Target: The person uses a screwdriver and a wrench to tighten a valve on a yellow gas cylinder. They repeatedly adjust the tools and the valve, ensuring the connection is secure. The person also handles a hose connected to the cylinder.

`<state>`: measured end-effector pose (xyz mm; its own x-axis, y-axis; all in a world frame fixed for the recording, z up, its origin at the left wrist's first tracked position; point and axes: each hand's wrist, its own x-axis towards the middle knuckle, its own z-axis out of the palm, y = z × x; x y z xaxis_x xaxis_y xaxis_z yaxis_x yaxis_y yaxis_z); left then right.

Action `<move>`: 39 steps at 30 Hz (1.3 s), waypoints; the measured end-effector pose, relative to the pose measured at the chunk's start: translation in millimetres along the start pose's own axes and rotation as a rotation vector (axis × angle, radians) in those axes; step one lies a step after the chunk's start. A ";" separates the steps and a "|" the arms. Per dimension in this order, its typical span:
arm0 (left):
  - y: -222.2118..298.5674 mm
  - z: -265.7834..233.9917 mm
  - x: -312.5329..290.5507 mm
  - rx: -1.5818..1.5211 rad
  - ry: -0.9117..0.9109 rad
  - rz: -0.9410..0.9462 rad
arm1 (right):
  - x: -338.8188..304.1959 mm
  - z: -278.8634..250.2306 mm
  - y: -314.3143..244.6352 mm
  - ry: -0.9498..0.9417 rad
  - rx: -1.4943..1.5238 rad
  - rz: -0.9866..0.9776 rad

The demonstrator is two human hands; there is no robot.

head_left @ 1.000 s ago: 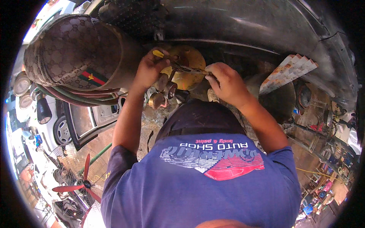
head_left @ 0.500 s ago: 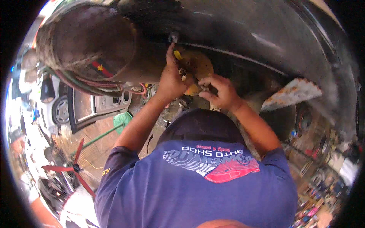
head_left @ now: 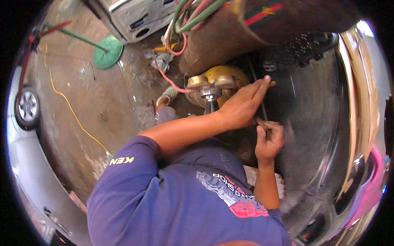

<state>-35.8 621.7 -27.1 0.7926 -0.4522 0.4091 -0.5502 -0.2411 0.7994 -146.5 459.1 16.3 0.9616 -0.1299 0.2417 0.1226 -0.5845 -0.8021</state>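
While both hands work close together beside the dark vehicle body panel (head_left: 305,104), the right hand (head_left: 271,141) has thumb and curled forefinger brought together, apparently pinching a small brownish piece (head_left: 263,126); its exact kind is too small to tell. Left hand (head_left: 243,104): seen from the back, fingers extended and lying close to one another, pointing toward the panel. Thumb and palm hidden, so cannot tell whether this grip closes on anything. A yellow tip (head_left: 273,83) shows just beyond its fingers; whether it is held is unclear. Position of the brownish piece: at the right fingertips, just below the left hand. Nearby, two brass-coloured round gauges (head_left: 198,82) stand above a metal regulator fitting (head_left: 210,94), with a yellow tank (head_left: 227,74) behind and a pink hose (head_left: 170,80) running up to them. Large brown cylinder (head_left: 223,43) lies tilted beyond, green and red hoses (head_left: 200,17) looped at its side. Progress, as judged: gauges and fitting appear assembled; work between the hands looks partway, since the piece is not yet released and no finished result shows. What is left cannot be read, the left hand covering much of the working spot.
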 end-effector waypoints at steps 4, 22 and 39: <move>-12.5 15.6 -41.2 -0.126 0.084 -0.034 | -7.1 -0.4 -25.0 -0.149 -0.577 0.008; -29.1 50.5 -130.3 -0.155 0.275 0.044 | -65.2 25.4 -28.8 -0.471 -0.893 -0.228; -53.7 53.5 -173.7 -0.180 0.208 0.183 | -99.3 56.3 -45.8 -0.596 -0.898 0.086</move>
<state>-158.0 667.3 -164.5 0.7317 -0.2849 0.6193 -0.6479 -0.0083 0.7617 -233.8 543.9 -1.7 0.9528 0.0700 -0.2953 0.0574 -0.9970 -0.0512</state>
